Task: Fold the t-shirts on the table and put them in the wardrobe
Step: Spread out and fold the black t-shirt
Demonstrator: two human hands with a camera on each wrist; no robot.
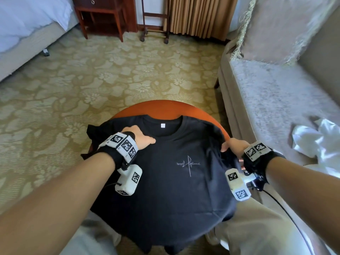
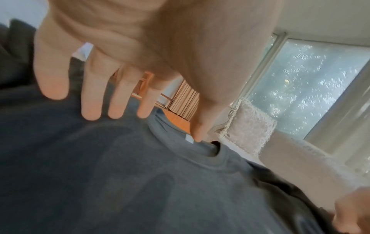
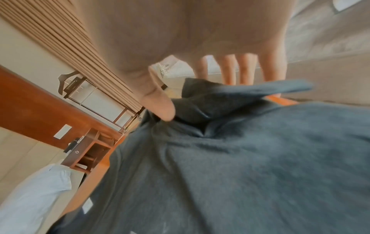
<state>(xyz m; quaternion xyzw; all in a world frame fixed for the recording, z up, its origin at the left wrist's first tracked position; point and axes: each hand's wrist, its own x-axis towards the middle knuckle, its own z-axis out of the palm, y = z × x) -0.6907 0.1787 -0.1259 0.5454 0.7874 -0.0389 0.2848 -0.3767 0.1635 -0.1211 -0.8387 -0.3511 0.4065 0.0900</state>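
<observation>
A black t-shirt [image 1: 174,181] lies face up on a small round orange table [image 1: 165,107], collar away from me, its hem hanging over the near edge. My left hand [image 1: 141,138] rests flat on the shirt's left shoulder. In the left wrist view its fingers [image 2: 90,101] are straight and spread on the cloth [image 2: 140,182], with the thumb beside the white collar label [image 2: 189,140]. My right hand [image 1: 233,147] pinches the right sleeve at the table's right edge. The right wrist view shows the thumb [image 3: 160,104] on top of the raised fold [image 3: 230,98] and the fingers behind it.
A pale sofa [image 1: 276,107] stands close on the right with a crumpled white garment [image 1: 316,142] on its seat. A bed [image 1: 27,24] is at the far left. A wooden nightstand [image 1: 101,15], a luggage rack [image 1: 154,24] and a curtain [image 1: 198,15] line the back. Patterned carpet [image 1: 110,80] lies between.
</observation>
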